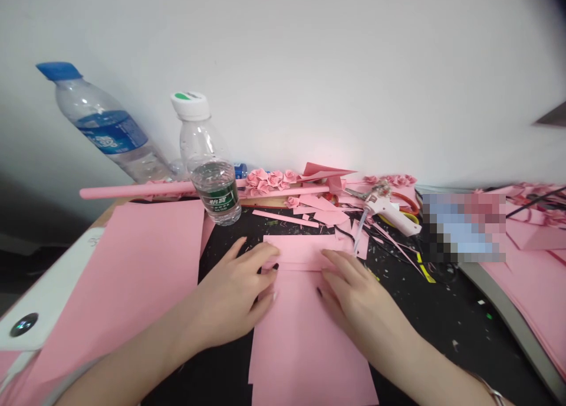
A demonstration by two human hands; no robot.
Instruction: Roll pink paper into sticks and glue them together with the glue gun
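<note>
Toward the table's (pixel 442 335) far edge: two tall bottles (pixel 110 132) (pixel 216 191), one glue gun (pixel 391 214). Nearer: two hands (pixel 241 285) (pixel 356 291). Paper scraps (pixel 325 208): too many to count.

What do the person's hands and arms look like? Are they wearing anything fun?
The left hand and right hand wear no gloves. The left has a dark nail and a whitish nail; the right has a dark thumbnail. A thin band with a shiny, silvery part circles the right wrist.
</note>
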